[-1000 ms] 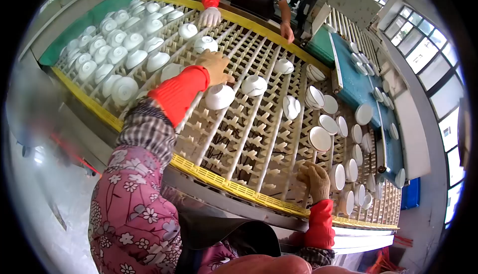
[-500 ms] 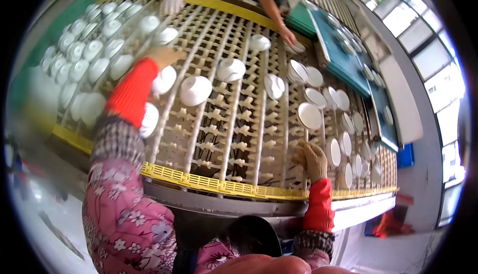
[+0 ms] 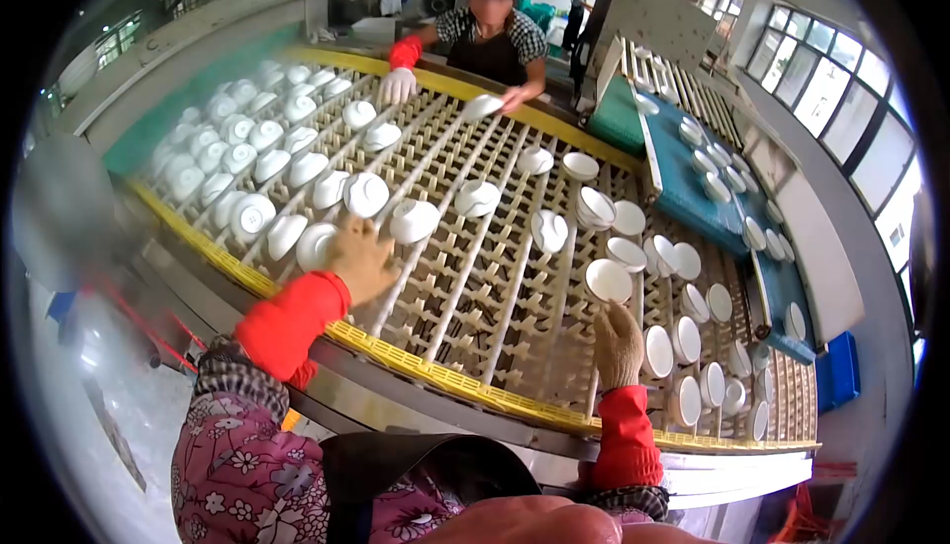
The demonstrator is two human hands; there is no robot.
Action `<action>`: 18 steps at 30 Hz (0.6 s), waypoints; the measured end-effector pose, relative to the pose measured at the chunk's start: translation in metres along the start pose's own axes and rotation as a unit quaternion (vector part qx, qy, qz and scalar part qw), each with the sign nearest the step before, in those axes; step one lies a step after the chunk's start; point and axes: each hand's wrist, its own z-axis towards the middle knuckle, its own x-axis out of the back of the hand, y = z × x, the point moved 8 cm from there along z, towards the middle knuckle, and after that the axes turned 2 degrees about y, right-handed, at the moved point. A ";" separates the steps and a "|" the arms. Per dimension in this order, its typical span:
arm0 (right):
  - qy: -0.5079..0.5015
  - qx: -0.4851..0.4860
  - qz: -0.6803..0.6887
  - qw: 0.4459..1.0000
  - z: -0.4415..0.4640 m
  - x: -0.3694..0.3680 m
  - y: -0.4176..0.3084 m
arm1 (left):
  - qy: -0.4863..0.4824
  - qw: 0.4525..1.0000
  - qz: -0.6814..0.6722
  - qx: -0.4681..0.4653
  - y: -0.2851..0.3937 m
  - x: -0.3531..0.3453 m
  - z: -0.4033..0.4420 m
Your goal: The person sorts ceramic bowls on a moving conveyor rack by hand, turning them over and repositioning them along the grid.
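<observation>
Left hand [image 3: 361, 259] nearer yellow rail [image 3: 396, 354], palm down

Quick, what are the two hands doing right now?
Left hand: open, fingers spread, beside white bowls.
Right hand: fingers by a bowl; grip can't be told.

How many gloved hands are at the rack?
3: the left hand beside upturned bowls, the right hand near open bowls, the co-worker's gloved hand by the far yellow rail.
</observation>
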 end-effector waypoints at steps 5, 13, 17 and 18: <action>0.104 -0.043 0.019 0.993 0.080 0.015 0.026 | 0.045 0.996 -0.012 -0.080 0.128 0.056 -0.031; 0.031 0.253 -0.383 0.888 0.108 -0.046 0.059 | 0.109 0.946 -0.148 -0.267 0.229 0.085 -0.051; -0.162 0.113 -0.129 0.972 0.068 -0.062 0.007 | 0.230 0.914 -0.166 -0.290 0.230 0.089 -0.048; -0.202 -0.106 0.074 0.971 0.047 -0.062 -0.006 | 0.221 0.910 -0.164 -0.310 0.238 0.103 -0.053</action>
